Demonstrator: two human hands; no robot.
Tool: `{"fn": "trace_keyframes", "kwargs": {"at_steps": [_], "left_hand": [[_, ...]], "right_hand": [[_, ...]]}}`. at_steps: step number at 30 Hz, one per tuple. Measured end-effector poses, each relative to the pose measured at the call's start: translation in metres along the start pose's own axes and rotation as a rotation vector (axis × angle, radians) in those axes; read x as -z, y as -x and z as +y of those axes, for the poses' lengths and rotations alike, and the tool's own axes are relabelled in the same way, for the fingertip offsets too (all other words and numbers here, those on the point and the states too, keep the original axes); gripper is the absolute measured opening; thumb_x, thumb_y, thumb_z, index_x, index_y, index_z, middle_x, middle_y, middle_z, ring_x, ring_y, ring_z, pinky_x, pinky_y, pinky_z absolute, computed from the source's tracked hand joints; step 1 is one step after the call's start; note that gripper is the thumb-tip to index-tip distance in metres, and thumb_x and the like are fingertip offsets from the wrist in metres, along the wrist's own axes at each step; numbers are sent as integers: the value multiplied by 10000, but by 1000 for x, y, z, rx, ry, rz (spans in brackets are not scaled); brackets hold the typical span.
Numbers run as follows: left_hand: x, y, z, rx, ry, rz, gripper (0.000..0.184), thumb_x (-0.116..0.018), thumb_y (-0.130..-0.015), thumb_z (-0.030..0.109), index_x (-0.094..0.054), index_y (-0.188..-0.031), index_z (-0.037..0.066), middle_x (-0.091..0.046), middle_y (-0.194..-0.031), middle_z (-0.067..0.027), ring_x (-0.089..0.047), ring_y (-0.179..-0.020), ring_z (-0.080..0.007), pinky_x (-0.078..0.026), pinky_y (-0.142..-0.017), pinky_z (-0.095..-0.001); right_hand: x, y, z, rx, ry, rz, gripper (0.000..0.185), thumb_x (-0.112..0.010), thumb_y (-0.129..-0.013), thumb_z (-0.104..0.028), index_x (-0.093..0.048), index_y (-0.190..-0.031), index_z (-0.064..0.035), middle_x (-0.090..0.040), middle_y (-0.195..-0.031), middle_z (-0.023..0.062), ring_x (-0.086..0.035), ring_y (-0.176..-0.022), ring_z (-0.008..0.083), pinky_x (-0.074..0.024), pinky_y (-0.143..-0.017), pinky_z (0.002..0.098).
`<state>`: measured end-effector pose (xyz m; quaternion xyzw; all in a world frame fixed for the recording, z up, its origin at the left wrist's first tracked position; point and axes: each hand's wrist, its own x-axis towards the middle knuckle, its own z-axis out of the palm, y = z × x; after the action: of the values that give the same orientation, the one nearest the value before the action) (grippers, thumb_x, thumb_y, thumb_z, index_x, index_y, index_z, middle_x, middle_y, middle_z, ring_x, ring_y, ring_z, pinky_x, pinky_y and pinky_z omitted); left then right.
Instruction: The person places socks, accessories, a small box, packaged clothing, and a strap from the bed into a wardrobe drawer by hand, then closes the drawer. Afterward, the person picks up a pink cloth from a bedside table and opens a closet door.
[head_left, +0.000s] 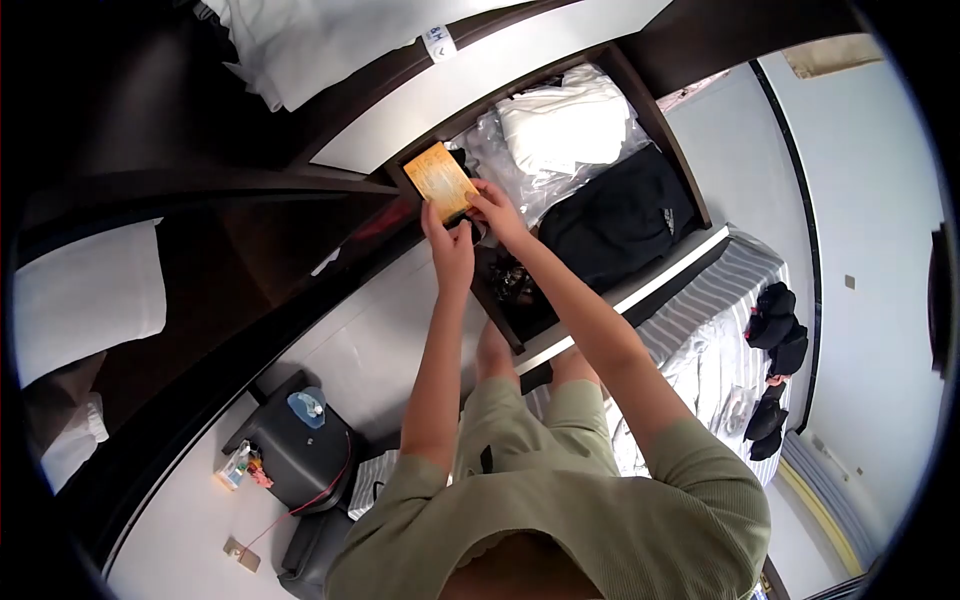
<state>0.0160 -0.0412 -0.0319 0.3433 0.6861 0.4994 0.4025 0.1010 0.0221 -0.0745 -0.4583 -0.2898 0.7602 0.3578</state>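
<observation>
A flat orange-yellow box or packet (438, 182) with printing on its face is held over the left end of an open drawer. My left hand (449, 248) is closed at its lower edge, with fingers against the packet. From the right, my right hand (496, 214) pinches its lower right corner, thumb on the printed face. Some black material shows beside and under my fingers; I cannot tell what it is. Folded white clothing (562, 122) and a black folded garment (612, 218) lie in the drawer, with clear plastic wrapping around the white pile.
The drawer's dark front wall (690, 190) stands out from the cabinet. White cloth (330, 40) lies on a shelf above. A bed with striped bedding (725, 275) holds several black items (775, 325). A black chair or case (300, 450) stands at lower left.
</observation>
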Motion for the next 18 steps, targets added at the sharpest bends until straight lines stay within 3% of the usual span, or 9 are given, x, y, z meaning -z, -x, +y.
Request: {"fn": "trace_keyframes", "kwargs": {"at_steps": [2, 5, 6, 10, 13, 18], "left_hand": [[-2, -4, 2, -124, -94, 17, 554, -486, -822, 73, -211, -1295, -13, -163, -1346, -217, -474, -1041, -280, -459, -788, -302], [-6, -8, 13, -8, -136, -65, 529, -470, -849, 130, -223, -1294, -16, -164, -1358, -206, -292, -1215, -318, -355, -921, -335], [-8, -9, 16, 31, -132, -79, 560, -477, -844, 166, -210, -1295, -33, -165, -1356, -214, -230, -1240, -336, -241, -1005, -368], [-13, -22, -10, -7, -251, -97, 579, -473, -844, 204, -210, -1292, -50, -156, -1368, -233, -158, -1277, -339, -165, -1037, -370], [-15, -25, -14, 64, -299, -142, 611, -453, -854, 261, -195, -1299, -68, -120, -1384, -245, -87, -1302, -336, -130, -1048, -367], [-19, -33, -17, 152, -241, -187, 674, -444, -855, 322, -159, -1308, -88, -68, -1395, -248, -32, -1312, -328, -82, -1057, -362]], "right_hand": [[-3, -7, 5, 33, 6, -2, 317, -569, -812, -141, -482, -1102, -45, -558, -841, 60, -511, -709, 107, -415, -615, 219], [-2, -17, 12, 93, 72, -31, 332, -546, -826, -134, -463, -1131, -30, -561, -883, 77, -525, -754, 130, -437, -653, 248], [-1, -17, 11, 48, 57, -46, 340, -541, -830, -137, -458, -1144, -35, -558, -881, 64, -522, -760, 121, -438, -665, 245], [1, -20, 18, 71, 185, 10, 344, -526, -839, -130, -457, -1161, -31, -564, -874, 60, -524, -767, 114, -438, -664, 239], [6, -31, 34, 96, 229, 40, 373, -520, -837, -150, -450, -1174, -7, -579, -915, 135, -553, -759, 163, -446, -678, 269], [12, -42, 49, 137, 337, 88, 382, -532, -828, -173, -475, -1167, -7, -578, -1009, 186, -570, -853, 231, -439, -752, 297]]}}
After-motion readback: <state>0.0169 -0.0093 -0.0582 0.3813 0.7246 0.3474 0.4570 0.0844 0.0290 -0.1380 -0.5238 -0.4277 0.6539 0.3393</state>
